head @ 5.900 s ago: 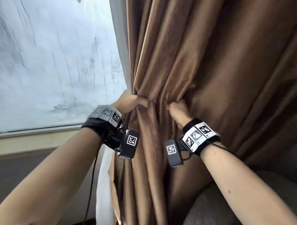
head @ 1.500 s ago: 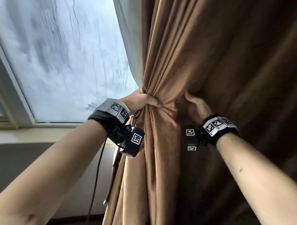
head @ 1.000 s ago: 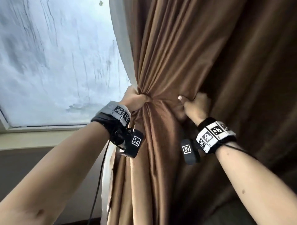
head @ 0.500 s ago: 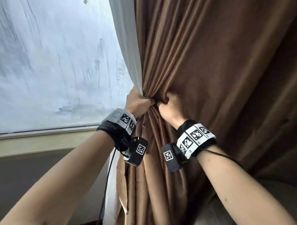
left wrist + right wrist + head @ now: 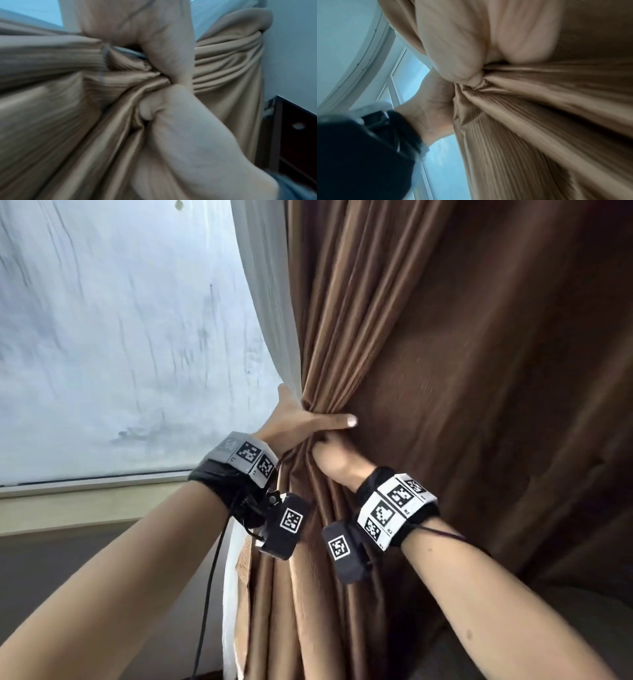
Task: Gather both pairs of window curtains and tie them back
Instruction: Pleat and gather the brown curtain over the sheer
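Note:
A brown curtain hangs at the right of the window, with a white sheer curtain behind its left edge. My left hand wraps the gathered folds at sill height, its thumb stretched across the front of the bunch. Just below it, my right hand grips the same folds in a fist. In the right wrist view the right hand pinches the pleats together, and the left hand lies against the bunch. The left wrist view shows crushed folds between fingers. No tie-back is in view.
The window pane fills the left, with a pale sill below it. A grey cushion sits low at the right. Dark wooden furniture stands against the wall beyond the curtain.
My right hand reached right for more fabric, pulled it in to the bunch, and now sits under the left hand. The left thumb has stretched across the front.

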